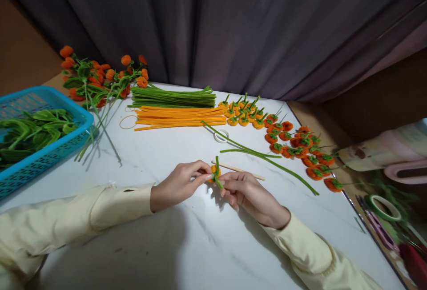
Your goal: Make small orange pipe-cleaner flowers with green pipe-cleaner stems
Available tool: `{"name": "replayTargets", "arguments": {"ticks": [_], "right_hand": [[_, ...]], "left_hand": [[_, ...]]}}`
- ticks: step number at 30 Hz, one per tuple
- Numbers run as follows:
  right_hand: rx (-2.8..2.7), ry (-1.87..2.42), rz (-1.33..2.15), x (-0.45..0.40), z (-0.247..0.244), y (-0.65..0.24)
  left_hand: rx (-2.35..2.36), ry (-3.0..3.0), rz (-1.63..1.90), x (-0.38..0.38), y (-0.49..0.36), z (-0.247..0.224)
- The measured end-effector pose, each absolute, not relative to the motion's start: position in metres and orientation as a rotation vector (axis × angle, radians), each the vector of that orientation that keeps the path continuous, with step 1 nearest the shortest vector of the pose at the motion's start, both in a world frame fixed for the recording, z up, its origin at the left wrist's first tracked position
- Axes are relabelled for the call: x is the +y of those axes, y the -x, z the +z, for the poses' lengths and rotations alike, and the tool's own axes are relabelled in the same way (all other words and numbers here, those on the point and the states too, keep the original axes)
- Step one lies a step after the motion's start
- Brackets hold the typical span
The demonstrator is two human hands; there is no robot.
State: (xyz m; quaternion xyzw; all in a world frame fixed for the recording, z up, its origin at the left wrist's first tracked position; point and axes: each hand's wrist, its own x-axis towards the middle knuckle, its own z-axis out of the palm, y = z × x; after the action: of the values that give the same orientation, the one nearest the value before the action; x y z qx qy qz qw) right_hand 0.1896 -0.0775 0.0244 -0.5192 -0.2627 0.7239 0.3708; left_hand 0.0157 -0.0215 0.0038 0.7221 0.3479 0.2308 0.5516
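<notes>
Between my two hands is a small yellow-orange pipe-cleaner flower (214, 170) with green pipe cleaner crossing it and one end sticking up. My left hand (187, 181) pinches its left side between thumb and fingertips. From the right, my right hand (248, 192) grips the green part low on the flower, fingers curled. Just behind the hands lies a thin wooden stick (247, 172), partly hidden by the flower. Two loose green pipe cleaners (250, 150) lie farther back on the white table (187, 245), beside a small white ring (221, 136).
Green pipe cleaners (173, 98) and orange pipe cleaners (180, 116) lie bundled at the back. Finished-looking flower heads (302, 141) spread to the right. A blue basket (50, 147) of green leaves stands left, near stemmed orange flowers (100, 76). Green tape (383, 207) and pink-handled scissors (382, 232) lie right.
</notes>
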Motion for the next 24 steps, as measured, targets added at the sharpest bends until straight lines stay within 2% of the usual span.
{"name": "replayTargets", "arguments": {"ticks": [3,5,7,9,11,14,17,24], "right_hand": [[-0.746,1.348,1.889,-0.076,0.027,-0.191],[-0.933,1.441,1.768,-0.078,0.026,-0.19],[-1.272,1.565,1.387,-0.084,0.024,-0.187],[-1.693,1.587,0.8,-0.09,0.02,-0.185],[-2.06,1.471,0.249,-0.096,0.015,-0.184],[-2.359,1.28,-0.256,-0.099,0.012,-0.186],[-2.454,1.223,-0.437,-0.098,0.011,-0.187],[-2.538,1.128,-0.536,-0.096,0.011,-0.187]], "left_hand": [[0.827,-1.559,0.511,-0.019,-0.017,0.004],[0.845,-1.451,0.483,-0.017,-0.018,0.004],[0.862,-1.363,0.468,-0.015,-0.018,0.005],[0.871,-1.297,0.47,-0.013,-0.019,0.005],[0.871,-1.249,0.479,-0.012,-0.019,0.004],[0.883,-1.221,0.493,-0.013,-0.019,0.001],[0.902,-1.221,0.504,-0.014,-0.02,0.0],[0.953,-1.205,0.501,-0.016,-0.022,0.006]]}}
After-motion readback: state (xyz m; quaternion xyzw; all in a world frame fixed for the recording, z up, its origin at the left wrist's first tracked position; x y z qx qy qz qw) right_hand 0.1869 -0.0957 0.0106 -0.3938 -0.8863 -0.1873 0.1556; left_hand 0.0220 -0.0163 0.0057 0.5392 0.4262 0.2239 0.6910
